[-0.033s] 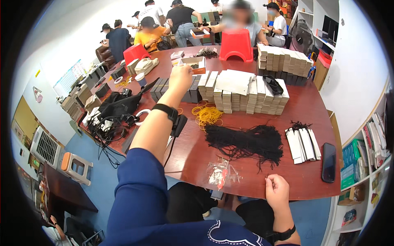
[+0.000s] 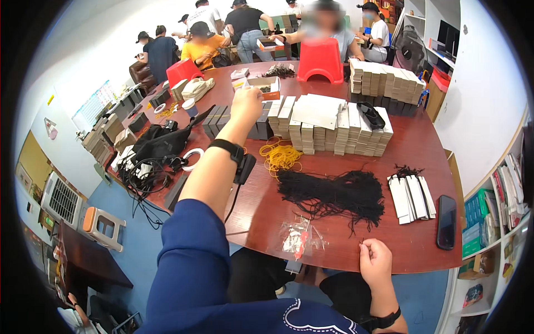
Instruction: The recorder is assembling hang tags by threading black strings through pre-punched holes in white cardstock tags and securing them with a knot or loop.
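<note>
A: So where are the black cords [image 2: 339, 195] lying?
B: They're sitting piled on the bench [image 2: 414, 250], looking light, limp, tangly; I'd be taking loose ends.
A: Grip?
B: Right hand [image 2: 376, 258] is pinching a tiny dark bit [image 2: 361, 241]; left hand [image 2: 246, 104] is hanging near the open box [image 2: 271, 96], can't tell whether it's gripping.

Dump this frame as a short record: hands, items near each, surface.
Left hand: stretched forward, by open orange-and-white shallow box; contact and grip unclear
Right hand: fingers curled, at near table edge; any held item too small to identify
Surface: glossy reddish-brown table
Centre: tangled black cords; looped yellow bands, left of cords
Near edge: clear plastic bag, white and red contents
Right side: flat white strips; black rectangular phone
</note>
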`<move>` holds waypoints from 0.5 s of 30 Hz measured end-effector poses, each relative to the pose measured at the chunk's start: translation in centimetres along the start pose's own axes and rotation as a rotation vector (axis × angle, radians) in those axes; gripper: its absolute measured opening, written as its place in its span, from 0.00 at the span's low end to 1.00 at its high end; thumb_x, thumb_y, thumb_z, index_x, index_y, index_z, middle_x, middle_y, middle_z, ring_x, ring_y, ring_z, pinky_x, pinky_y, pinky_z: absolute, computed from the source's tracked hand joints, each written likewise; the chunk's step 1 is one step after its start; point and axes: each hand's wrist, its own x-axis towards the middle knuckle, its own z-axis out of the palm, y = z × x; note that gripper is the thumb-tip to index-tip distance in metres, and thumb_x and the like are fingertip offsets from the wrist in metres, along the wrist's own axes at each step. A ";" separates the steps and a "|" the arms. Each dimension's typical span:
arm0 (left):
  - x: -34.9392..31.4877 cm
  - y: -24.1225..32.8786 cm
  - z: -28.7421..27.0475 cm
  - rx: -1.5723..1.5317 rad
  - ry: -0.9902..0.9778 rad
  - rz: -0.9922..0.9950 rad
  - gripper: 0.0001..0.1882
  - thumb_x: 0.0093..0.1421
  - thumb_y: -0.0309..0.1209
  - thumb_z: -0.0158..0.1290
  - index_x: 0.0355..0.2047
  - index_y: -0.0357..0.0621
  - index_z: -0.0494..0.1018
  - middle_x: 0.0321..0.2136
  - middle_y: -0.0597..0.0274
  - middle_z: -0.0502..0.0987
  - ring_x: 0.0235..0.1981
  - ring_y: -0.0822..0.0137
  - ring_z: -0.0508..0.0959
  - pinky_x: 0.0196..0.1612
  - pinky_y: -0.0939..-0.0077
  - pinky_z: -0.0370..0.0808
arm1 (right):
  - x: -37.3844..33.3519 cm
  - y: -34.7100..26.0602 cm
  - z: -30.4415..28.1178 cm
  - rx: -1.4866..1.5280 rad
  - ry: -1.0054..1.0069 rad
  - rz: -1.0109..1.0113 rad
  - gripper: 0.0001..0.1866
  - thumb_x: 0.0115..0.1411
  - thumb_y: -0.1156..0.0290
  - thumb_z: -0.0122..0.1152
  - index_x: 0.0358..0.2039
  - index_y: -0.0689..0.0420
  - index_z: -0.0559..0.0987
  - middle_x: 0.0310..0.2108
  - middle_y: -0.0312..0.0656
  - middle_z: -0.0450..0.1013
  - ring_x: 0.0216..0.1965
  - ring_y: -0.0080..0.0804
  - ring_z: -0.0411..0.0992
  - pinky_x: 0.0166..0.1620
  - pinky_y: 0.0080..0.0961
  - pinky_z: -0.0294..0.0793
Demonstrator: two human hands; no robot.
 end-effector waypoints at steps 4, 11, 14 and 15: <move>1.5 -1.1 4.1 0.009 -0.022 -0.009 0.07 0.49 0.28 0.56 0.28 0.38 0.77 0.28 0.48 0.78 0.34 0.49 0.77 0.40 0.60 0.73 | 0.4 -0.1 0.1 -0.027 -0.014 -0.036 0.02 0.53 0.78 0.57 0.26 0.63 0.75 0.23 0.48 0.71 0.24 0.43 0.70 0.28 0.30 0.68; 2.0 -2.1 7.3 -0.005 -0.121 -0.056 0.06 0.50 0.27 0.55 0.28 0.40 0.77 0.28 0.47 0.78 0.35 0.49 0.77 0.40 0.60 0.73 | 0.3 -0.5 0.1 -0.007 0.008 0.002 0.01 0.52 0.80 0.57 0.26 0.63 0.74 0.23 0.47 0.71 0.23 0.39 0.70 0.28 0.28 0.68; 2.3 -2.8 8.1 -0.030 -0.084 0.003 0.05 0.50 0.26 0.54 0.28 0.40 0.77 0.28 0.47 0.77 0.35 0.49 0.77 0.40 0.60 0.73 | 0.3 -0.6 0.0 -0.022 0.001 0.017 0.00 0.52 0.81 0.56 0.26 0.64 0.74 0.21 0.44 0.69 0.20 0.32 0.67 0.24 0.23 0.65; 2.4 -3.0 8.3 -0.041 -0.049 0.054 0.05 0.51 0.26 0.53 0.28 0.40 0.77 0.29 0.47 0.77 0.36 0.48 0.77 0.40 0.60 0.73 | 0.3 -0.6 0.0 -0.020 0.002 0.020 0.00 0.52 0.81 0.56 0.26 0.64 0.74 0.21 0.44 0.69 0.20 0.32 0.67 0.24 0.23 0.65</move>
